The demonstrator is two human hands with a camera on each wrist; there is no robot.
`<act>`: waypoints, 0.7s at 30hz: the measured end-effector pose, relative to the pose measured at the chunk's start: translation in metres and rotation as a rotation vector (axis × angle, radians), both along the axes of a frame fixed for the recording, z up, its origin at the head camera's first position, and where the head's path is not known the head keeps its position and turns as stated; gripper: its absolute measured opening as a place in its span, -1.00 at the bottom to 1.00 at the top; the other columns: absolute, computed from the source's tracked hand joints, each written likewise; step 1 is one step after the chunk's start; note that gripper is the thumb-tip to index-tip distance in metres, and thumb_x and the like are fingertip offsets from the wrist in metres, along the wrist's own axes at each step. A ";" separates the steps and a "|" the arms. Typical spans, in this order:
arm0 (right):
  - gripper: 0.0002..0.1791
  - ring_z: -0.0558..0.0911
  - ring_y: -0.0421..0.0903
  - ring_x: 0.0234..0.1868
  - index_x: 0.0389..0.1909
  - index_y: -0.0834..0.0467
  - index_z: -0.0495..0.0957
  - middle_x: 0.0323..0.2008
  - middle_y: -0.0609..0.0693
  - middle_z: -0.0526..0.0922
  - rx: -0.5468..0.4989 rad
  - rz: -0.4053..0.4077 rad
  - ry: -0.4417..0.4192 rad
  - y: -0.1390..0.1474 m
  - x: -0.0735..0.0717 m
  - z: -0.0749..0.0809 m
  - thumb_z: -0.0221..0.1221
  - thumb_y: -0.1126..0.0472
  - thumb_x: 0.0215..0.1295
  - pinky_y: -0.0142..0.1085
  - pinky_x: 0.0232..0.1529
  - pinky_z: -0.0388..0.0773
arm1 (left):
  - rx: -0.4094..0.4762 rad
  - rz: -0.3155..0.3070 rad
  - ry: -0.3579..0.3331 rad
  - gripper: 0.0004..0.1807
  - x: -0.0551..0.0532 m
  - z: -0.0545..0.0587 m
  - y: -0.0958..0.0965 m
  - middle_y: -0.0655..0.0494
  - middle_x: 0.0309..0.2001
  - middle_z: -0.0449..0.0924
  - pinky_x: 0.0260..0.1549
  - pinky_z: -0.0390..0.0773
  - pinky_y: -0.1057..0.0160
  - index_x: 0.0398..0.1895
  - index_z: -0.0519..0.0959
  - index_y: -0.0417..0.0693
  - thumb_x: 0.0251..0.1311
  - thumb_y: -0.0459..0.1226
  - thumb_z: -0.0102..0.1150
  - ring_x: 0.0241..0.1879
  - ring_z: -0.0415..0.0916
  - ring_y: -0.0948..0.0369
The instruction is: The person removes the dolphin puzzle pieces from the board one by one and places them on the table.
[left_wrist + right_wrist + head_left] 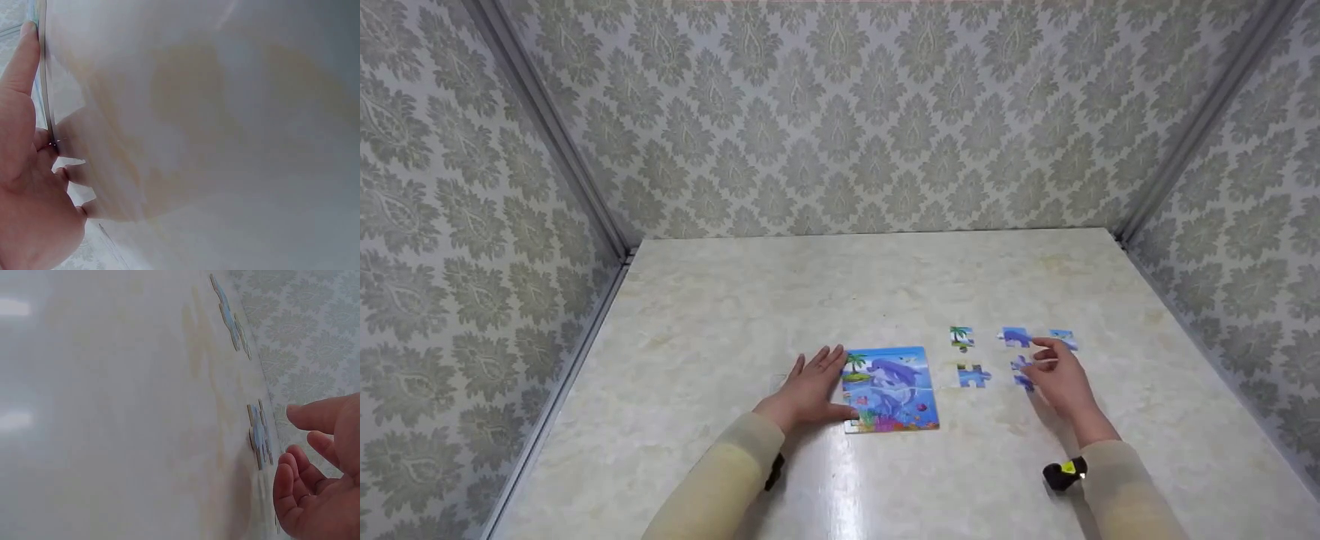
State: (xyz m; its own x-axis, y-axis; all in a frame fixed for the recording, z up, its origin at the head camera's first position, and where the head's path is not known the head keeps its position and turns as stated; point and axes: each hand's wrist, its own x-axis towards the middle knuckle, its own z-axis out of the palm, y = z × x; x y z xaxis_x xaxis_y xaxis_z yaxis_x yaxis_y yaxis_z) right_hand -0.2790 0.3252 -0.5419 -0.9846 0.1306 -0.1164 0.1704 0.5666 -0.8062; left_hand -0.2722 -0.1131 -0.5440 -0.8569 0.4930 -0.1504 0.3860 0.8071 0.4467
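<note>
A square puzzle board (894, 382) with a dolphin and palm picture lies flat on the table. My left hand (810, 390) rests at its left side, fingers spread, the thumb over the lower left corner. To the board's right lie several loose jigsaw pieces: a palm tree piece (961, 334), a blue piece (973, 376), a dolphin piece (1015, 337) and a sky-blue piece (1063, 338). Over another piece (1023, 382), partly covered, hovers my right hand (1065, 382). Thumb and fingers stand apart with nothing between them in the right wrist view.
The pale marbled table (720, 300) is bounded by patterned walls (840, 120) at the back and both sides. A dark wrist device (1063, 475) sits by the right sleeve. Light reflects off the table's front.
</note>
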 end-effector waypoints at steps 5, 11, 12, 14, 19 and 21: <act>-0.35 0.49 0.11 0.23 0.51 0.18 0.23 0.26 0.24 0.43 -0.023 0.015 0.026 -0.012 -0.001 0.007 0.19 0.19 0.49 -0.35 -0.01 0.58 | 0.000 0.003 -0.005 0.18 0.001 0.001 0.000 0.03 0.70 -0.17 0.61 -0.29 -0.28 0.69 -0.07 -0.06 0.21 0.26 0.31 0.70 -0.27 -0.01; -0.40 0.53 0.15 0.21 0.46 0.21 0.29 0.22 0.28 0.47 -0.042 0.079 0.080 -0.029 0.001 0.014 0.20 0.24 0.47 -0.39 -0.07 0.57 | -0.002 0.003 -0.014 0.19 0.001 0.002 0.000 0.05 0.71 -0.18 0.61 -0.30 -0.28 0.69 -0.08 -0.05 0.20 0.26 0.32 0.70 -0.28 0.00; -0.40 0.54 0.15 0.20 0.45 0.22 0.30 0.21 0.28 0.48 -0.045 0.086 0.086 -0.033 0.002 0.015 0.21 0.25 0.47 -0.36 -0.06 0.58 | -0.005 0.005 -0.014 0.19 0.001 0.002 0.000 0.05 0.71 -0.19 0.61 -0.30 -0.28 0.69 -0.08 -0.04 0.20 0.26 0.32 0.70 -0.29 0.00; -0.41 0.56 0.15 0.19 0.44 0.22 0.32 0.20 0.28 0.50 -0.046 0.099 0.093 -0.042 0.002 0.017 0.22 0.25 0.46 -0.32 0.01 0.58 | -0.005 0.007 -0.012 0.19 0.001 0.002 0.001 0.06 0.71 -0.18 0.61 -0.30 -0.28 0.69 -0.07 -0.04 0.20 0.26 0.32 0.70 -0.28 0.00; -0.41 0.57 0.12 0.18 0.44 0.17 0.34 0.19 0.23 0.52 -0.069 0.110 0.058 -0.065 0.004 0.019 0.23 0.25 0.45 -0.20 0.09 0.60 | -0.007 0.009 -0.013 0.18 0.000 0.002 0.001 0.06 0.70 -0.18 0.61 -0.31 -0.27 0.69 -0.07 -0.05 0.21 0.26 0.32 0.70 -0.28 0.00; -0.42 0.57 0.10 0.17 0.43 0.16 0.35 0.18 0.22 0.53 -0.091 0.117 0.047 -0.075 0.006 0.019 0.24 0.24 0.44 -0.23 0.04 0.62 | -0.012 0.009 -0.013 0.18 0.000 0.002 0.001 0.06 0.70 -0.18 0.61 -0.31 -0.27 0.69 -0.07 -0.05 0.21 0.26 0.31 0.70 -0.28 0.01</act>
State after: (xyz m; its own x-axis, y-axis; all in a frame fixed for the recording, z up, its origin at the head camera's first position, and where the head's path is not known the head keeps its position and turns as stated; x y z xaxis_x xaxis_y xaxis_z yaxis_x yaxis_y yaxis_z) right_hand -0.2731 0.2501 -0.5233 -0.9971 0.0061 -0.0762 0.0688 0.5043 -0.8608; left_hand -0.2722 -0.1124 -0.5422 -0.8593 0.4833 -0.1672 0.3729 0.8158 0.4420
